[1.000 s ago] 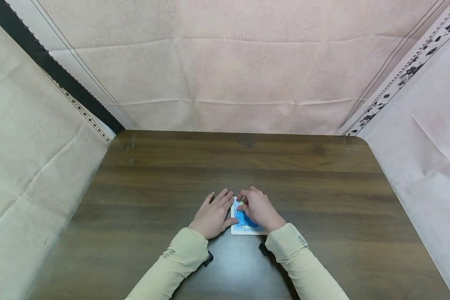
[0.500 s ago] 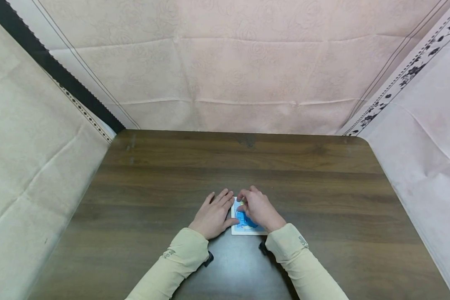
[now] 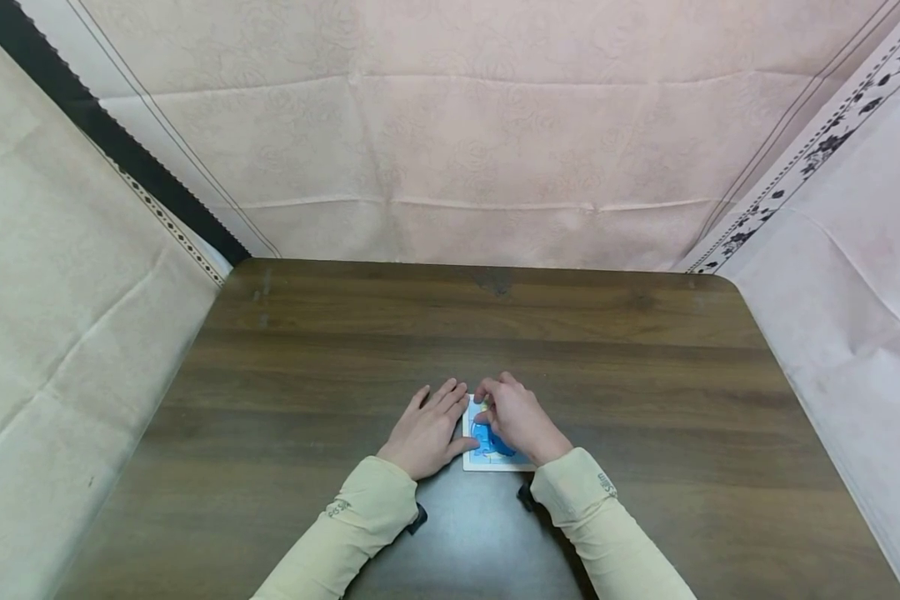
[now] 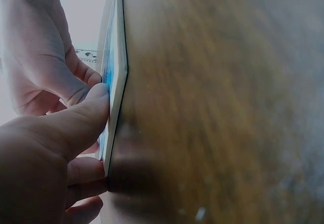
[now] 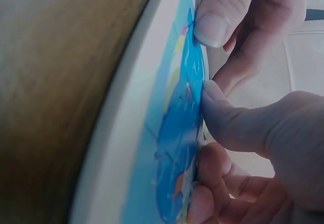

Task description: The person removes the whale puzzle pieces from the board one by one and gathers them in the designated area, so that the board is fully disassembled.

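Note:
A flat puzzle board (image 3: 497, 467) lies on the table, with a white border and a blue cartoon picture crossed by thin seams. My left hand (image 3: 427, 431) lies at its left side, fingers stretched out, and the thumb rests on the board's border area. Over the upper part of the picture is my right hand (image 3: 521, 417), its fingers bent. In the right wrist view, the right thumb (image 5: 215, 92) and fingertips come down onto the blue picture (image 5: 178, 127). Whether they pinch a piece I cannot tell. The right hand hides the board's right part.
The brown wooden table (image 3: 330, 350) spreads around the board. Pale patterned cloth (image 3: 495, 150) hangs behind it and along both sides. A dark band (image 3: 120, 137) runs down the left cloth. Black wrist straps (image 3: 417, 518) sit under the cream sleeves (image 3: 367, 508).

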Tool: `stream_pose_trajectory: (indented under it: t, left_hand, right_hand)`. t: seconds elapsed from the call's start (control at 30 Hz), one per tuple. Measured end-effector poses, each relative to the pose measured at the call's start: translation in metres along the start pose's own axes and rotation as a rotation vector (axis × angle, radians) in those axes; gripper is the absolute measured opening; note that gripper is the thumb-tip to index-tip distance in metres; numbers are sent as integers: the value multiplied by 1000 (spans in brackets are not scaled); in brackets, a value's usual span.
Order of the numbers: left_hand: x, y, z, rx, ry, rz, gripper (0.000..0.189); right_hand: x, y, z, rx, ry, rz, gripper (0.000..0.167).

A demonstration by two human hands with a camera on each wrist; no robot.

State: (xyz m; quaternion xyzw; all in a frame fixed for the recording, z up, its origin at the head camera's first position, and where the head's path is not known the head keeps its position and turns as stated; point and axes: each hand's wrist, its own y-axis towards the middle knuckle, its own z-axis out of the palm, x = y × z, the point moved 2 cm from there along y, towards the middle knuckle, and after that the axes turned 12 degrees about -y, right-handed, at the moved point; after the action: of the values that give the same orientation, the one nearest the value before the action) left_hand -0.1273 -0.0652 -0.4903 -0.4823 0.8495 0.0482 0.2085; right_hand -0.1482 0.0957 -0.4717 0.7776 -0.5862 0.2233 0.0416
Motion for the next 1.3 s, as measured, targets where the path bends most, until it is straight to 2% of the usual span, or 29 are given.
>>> stream_pose_trajectory:
  t: [1.3]
  left_hand:
    - [-1, -2, -1, 7, -5, 2, 76]
  right_hand:
    - [-1, -1, 0, -4, 13, -9, 17]
